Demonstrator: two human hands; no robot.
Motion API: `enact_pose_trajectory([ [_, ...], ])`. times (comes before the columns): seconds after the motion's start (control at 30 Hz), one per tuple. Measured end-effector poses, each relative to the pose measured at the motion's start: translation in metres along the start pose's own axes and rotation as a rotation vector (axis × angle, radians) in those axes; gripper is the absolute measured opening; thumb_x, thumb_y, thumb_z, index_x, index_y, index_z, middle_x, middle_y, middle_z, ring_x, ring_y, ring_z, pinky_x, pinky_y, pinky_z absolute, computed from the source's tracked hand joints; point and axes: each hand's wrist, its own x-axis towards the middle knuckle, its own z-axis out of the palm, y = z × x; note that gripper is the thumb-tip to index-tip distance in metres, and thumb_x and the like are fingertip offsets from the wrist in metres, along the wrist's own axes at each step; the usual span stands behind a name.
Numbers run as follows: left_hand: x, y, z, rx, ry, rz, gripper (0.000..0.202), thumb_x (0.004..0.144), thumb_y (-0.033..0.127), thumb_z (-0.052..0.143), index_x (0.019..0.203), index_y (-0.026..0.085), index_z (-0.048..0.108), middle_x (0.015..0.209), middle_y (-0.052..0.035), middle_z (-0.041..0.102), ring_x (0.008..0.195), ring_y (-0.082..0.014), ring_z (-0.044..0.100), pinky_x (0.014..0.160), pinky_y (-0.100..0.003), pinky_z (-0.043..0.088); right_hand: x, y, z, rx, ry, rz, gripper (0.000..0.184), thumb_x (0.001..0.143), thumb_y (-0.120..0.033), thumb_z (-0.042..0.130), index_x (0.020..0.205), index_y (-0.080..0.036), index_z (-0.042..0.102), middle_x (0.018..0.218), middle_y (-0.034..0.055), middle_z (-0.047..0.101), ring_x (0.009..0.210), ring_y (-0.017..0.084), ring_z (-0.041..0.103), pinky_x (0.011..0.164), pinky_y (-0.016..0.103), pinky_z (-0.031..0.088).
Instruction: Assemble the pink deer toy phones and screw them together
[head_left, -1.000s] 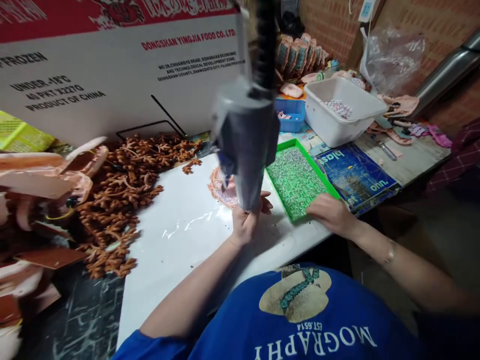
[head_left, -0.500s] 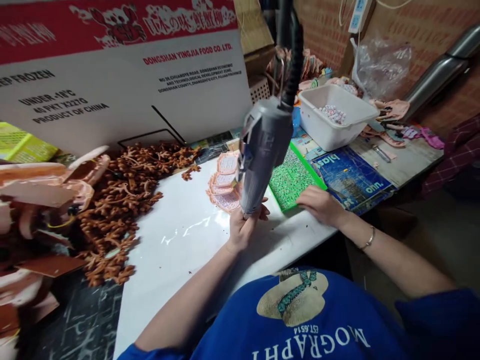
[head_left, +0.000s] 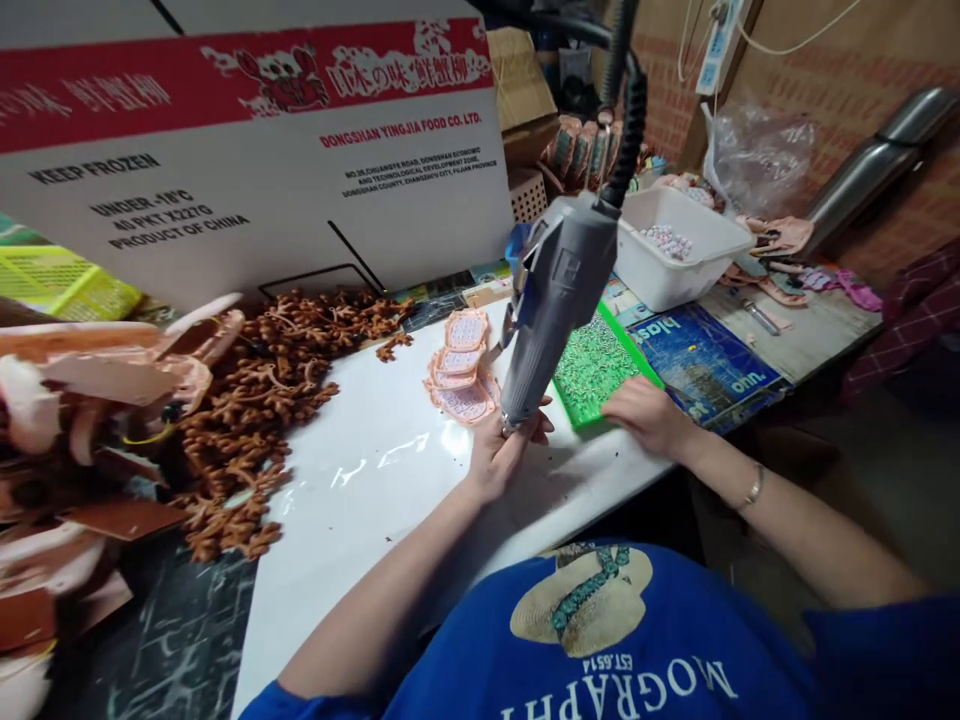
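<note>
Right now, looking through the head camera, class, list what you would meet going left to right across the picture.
Yellow-green basket → pile of brown branching pieces → fanned pale pink pieces → grey power tool → right hand → silver metal cylinder.

The electric screwdriver (head_left: 564, 290) hangs between the overlapping panels (head_left: 465, 330), left, and the parts tray (head_left: 639, 348), right, with a tub (head_left: 651, 268) behind the tray.

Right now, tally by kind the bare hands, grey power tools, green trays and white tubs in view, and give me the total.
Hands, left hand and right hand: 2
Grey power tool: 1
Green tray: 1
White tub: 1
Total: 5
</note>
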Motion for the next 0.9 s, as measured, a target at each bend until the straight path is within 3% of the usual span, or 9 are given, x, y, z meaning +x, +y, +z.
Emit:
enact_pose_trajectory([
  [0.17,0.0,0.0,0.002,-0.029,-0.001,-0.015,0.04,0.094,0.048,0.057,0.111,0.014,0.071,0.077,-0.007,0.072,0.063,-0.0146,0.065,0.061,-0.027,0.052,-0.025,-0.02,-0.014,0.045,0.008,-0.048,0.018,0.099,-0.015,0.047,0.104,-0.018,0.063,0.085,0.0051,0.067,0.081,0.017,0.055,0.077,0.033,0.042],
  [0.37,-0.001,-0.005,-0.001,-0.024,0.001,-0.026,0.041,0.094,0.048,0.058,0.113,0.012,0.069,0.076,-0.0063,0.071,0.061,-0.0139,0.064,0.06,-0.026,0.051,0.007,0.014,0.002,-0.013,0.056,0.04,0.012,0.097,-0.02,0.054,0.089,-0.018,0.064,0.081,0.0053,0.066,0.081,0.019,0.054,0.076,0.034,0.041],
  [0.6,0.004,-0.008,-0.003,-0.06,-0.047,-0.037,0.044,0.094,0.049,0.057,0.116,0.012,0.069,0.078,-0.0075,0.072,0.064,-0.0154,0.066,0.061,-0.027,0.053,-0.037,-0.023,-0.02,0.017,0.055,-0.013,0.016,0.098,-0.014,0.048,0.1,-0.018,0.064,0.086,0.0056,0.067,0.085,0.019,0.056,0.08,0.035,0.043],
  [0.8,0.002,-0.008,-0.006,-0.043,-0.04,-0.035,0.044,0.094,0.049,0.057,0.117,0.012,0.068,0.077,-0.0072,0.072,0.062,-0.0152,0.065,0.061,-0.028,0.052,0.013,0.013,0.009,0.001,0.069,0.027,0.011,0.096,-0.019,0.055,0.091,-0.018,0.064,0.082,0.0051,0.067,0.082,0.019,0.055,0.077,0.035,0.04],
  [0.9,0.0,-0.007,-0.008,-0.044,-0.063,-0.026,0.041,0.095,0.046,0.057,0.119,0.014,0.068,0.079,-0.0067,0.072,0.065,-0.0158,0.066,0.063,-0.028,0.053,0.0,0.007,0.001,0.018,0.065,0.004,0.011,0.097,-0.018,0.054,0.092,-0.019,0.063,0.081,0.0038,0.066,0.08,0.018,0.055,0.075,0.034,0.041],
])
